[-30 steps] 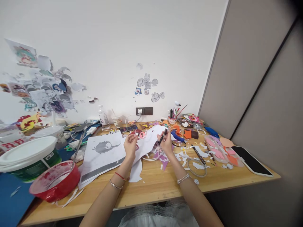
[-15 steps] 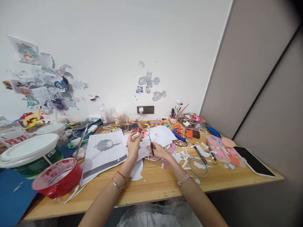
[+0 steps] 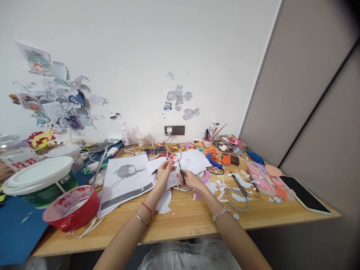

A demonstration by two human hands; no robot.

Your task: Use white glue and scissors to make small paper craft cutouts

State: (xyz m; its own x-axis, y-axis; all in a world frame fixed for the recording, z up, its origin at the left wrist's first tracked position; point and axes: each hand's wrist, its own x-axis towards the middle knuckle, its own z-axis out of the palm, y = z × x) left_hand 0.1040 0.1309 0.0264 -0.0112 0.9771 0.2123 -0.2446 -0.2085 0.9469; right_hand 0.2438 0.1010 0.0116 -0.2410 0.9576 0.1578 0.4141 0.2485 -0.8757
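My left hand (image 3: 165, 173) is closed on a small pink paper piece (image 3: 172, 158), held above the white sheets near the middle of the table. Dark-handled scissors (image 3: 182, 173) are in my right hand (image 3: 189, 179), their blades pointing up beside the pink piece. A thin pink strip curves around the blade tips. Beneath both hands lie white sheets (image 3: 194, 161) and a cut paper scrap (image 3: 164, 202). Left of them is a printed sheet (image 3: 112, 183) with a grey drawing of a head.
A red bowl (image 3: 71, 210) and a white-lidded tub (image 3: 41, 183) stand at the left. Rightward lie a blue glue gun (image 3: 214, 162), paper scraps, a ring (image 3: 237, 199) and a black tablet (image 3: 305, 193). A pen cup (image 3: 207, 141) stands near the wall.
The view has shifted slightly. My left hand has turned and its fingers have drawn together on the pink piece, which shows more openly. The scissors stay in my right hand.
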